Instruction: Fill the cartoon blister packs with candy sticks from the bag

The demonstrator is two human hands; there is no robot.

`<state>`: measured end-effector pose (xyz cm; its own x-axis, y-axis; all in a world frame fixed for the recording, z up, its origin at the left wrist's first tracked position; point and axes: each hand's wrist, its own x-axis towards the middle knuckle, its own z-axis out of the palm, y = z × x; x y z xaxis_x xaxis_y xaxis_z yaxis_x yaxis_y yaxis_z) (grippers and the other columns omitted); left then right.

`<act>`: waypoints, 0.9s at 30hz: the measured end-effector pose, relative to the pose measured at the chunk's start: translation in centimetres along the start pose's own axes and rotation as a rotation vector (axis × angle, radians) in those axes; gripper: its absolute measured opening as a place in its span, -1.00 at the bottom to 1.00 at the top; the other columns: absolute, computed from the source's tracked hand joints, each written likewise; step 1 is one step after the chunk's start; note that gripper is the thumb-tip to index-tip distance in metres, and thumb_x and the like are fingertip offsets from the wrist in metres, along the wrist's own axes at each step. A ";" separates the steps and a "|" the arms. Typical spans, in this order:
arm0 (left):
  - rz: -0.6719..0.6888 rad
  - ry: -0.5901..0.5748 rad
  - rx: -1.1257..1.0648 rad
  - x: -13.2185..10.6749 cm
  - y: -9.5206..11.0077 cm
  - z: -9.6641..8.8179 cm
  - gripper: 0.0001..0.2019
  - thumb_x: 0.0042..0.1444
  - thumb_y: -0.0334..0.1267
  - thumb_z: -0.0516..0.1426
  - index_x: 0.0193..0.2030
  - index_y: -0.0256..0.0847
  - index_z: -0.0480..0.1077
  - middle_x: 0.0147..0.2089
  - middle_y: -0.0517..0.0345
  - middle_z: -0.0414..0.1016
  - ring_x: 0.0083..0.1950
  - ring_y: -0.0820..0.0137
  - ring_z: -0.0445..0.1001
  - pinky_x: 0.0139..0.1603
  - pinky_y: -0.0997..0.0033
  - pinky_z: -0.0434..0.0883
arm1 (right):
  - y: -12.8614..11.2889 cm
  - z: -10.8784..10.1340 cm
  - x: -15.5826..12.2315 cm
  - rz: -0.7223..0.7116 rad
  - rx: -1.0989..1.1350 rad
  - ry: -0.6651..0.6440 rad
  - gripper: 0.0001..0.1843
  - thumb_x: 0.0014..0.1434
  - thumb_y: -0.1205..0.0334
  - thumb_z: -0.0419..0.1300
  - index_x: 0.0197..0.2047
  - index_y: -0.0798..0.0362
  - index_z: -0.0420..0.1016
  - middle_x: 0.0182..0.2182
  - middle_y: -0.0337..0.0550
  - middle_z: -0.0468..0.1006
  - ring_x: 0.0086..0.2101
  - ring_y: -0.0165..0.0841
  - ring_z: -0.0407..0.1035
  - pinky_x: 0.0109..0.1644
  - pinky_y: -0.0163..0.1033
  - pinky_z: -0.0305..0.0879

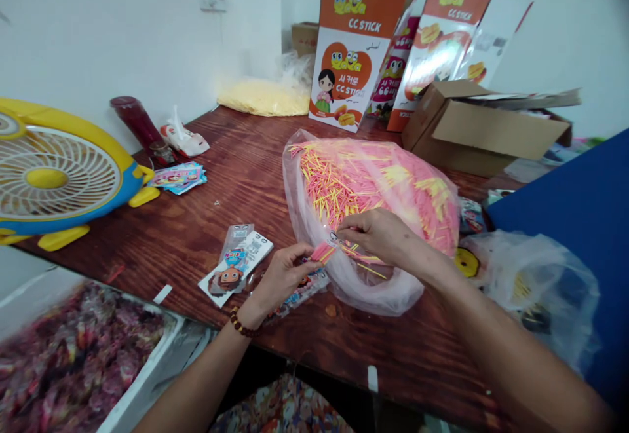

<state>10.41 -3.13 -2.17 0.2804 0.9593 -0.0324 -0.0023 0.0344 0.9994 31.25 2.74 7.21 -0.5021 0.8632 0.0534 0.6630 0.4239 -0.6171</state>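
My left hand (285,276), a beaded bracelet on its wrist, has its fingers closed on a small bundle of pink sticks (324,251). My right hand (373,233) pinches the end of a small clear printed packet (333,237) at the far end of that bundle. How far the sticks reach into the packet I cannot tell. Both hands are over the near rim of a large clear plastic bag (383,292) full of thin pink and yellow sticks (327,187). Under my left hand lie more printed packets (307,289). Left of it is a flat stack of cartoon-printed packets (236,266).
A yellow and blue fan (46,177) stands at the left, near a tissue pack (184,139) and coloured cards (179,176). Printed boxes (354,53) and an open carton (491,125) are behind. A tub of wrapped pieces (78,354) sits below the table's left edge.
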 end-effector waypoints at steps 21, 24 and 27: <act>-0.226 -0.032 -0.402 -0.1 0.8 0.9 -0.71 -0.07 -0.19 0.38 -0.19 -0.26 0.59 -0.26 0.09 0.60 -0.28 0.40 0.51 -0.20 0.43 0.40 | 1.1 -1.0 -0.9 0.189 0.744 0.240 -0.64 0.10 -0.11 0.26 -0.36 0.01 0.36 -0.56 -0.30 0.45 -0.69 -0.53 0.11 -0.63 -0.36 -0.11; -0.248 0.018 -0.458 -0.1 0.8 0.9 -0.73 -0.11 -0.20 0.40 -0.28 -0.27 0.56 -0.33 0.14 0.57 -0.35 0.46 0.49 -0.27 0.47 0.41 | 2.1 0.0 -0.6 0.235 0.861 0.351 -0.56 0.03 -0.17 0.31 -0.40 0.00 0.28 -0.57 -0.32 0.41 -0.70 -0.56 0.05 -0.65 -0.36 -0.14; -0.253 0.070 -0.465 0.1 0.3 0.9 -0.73 -0.13 -0.19 0.41 -0.38 -0.28 0.48 -0.44 0.22 0.49 -0.45 0.52 0.42 -0.38 0.53 0.38 | 3.0 1.6 -0.5 0.260 0.839 0.408 -0.52 0.04 -0.22 0.29 -0.44 0.00 0.26 -0.60 -0.36 0.32 -0.67 -0.56 0.01 -0.62 -0.36 -0.10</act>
<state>11.26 -3.29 -1.91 0.2631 0.9206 -0.2885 -0.3728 0.3728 0.8497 32.59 3.12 4.05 -0.0596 0.9982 0.0070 0.0341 0.0090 -0.9994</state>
